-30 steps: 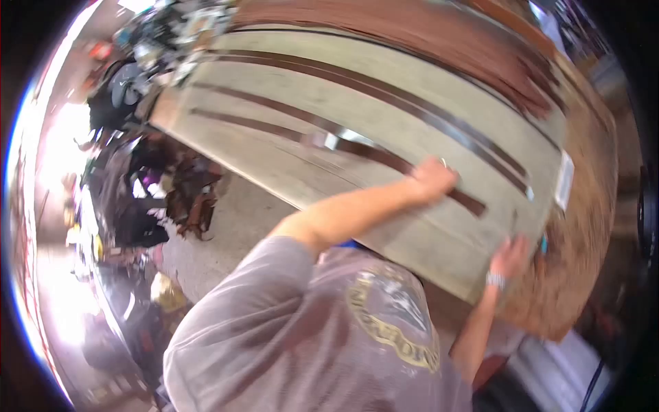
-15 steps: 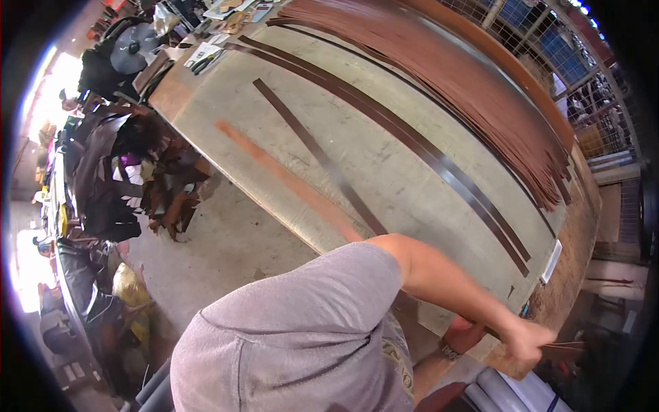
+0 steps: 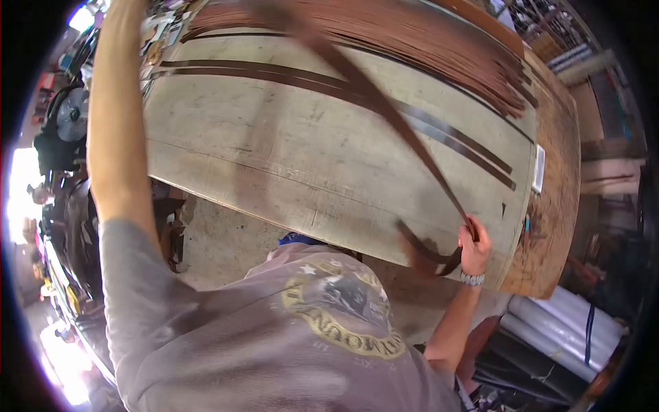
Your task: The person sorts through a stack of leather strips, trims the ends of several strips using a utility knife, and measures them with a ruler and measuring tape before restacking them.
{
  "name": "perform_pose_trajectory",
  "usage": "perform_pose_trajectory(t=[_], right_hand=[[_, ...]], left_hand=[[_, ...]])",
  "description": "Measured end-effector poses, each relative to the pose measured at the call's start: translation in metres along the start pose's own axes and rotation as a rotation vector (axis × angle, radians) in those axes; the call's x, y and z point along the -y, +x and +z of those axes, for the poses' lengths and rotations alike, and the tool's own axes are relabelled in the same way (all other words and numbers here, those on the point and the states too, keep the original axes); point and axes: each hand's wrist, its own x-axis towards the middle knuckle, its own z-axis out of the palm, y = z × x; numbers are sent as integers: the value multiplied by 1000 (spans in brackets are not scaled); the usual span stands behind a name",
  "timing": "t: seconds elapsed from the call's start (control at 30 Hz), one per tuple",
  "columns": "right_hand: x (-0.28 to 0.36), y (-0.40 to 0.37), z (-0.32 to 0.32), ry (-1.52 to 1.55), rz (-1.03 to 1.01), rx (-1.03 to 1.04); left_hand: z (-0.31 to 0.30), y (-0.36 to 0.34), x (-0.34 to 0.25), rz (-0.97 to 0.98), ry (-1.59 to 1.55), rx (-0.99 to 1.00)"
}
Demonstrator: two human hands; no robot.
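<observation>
My right hand, with a metal watch at its wrist, is closed around a long dark brown leather strip. The strip runs taut from the top of the view, where it is blurred, down to this hand. Past the fingers, its loose tail curls back to the left, over the table's near edge. My left arm reaches up along the left side; its hand lies beyond the top of the view. Below the raised strip, two dark brown leather strips lie side by side across the worktable.
A large stack of brown leather strips covers the table's far side. A white block is at the right edge, beside a wooden surface. Plastic-wrapped rolls stand lower right. A fan is at the left.
My left arm has swung from the right side to the upper left, its hand leaving view. The diagonal strip no longer lies on the table; a strip is now stretched above it from my right hand.
</observation>
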Motion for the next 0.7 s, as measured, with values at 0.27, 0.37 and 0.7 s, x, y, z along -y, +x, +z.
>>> perform_pose_trajectory(t=[0.27, 0.37, 0.7], right_hand=[[-46, 86, -74, -399, 304, 400], [-76, 112, -93, -581, 367, 478], [-92, 71, -54, -1143, 24, 23]], left_hand=[[-323, -41, 60, -136, 334, -529], [-364, -88, 144, -174, -41, -630], [-414, -104, 158, -533, 64, -429]])
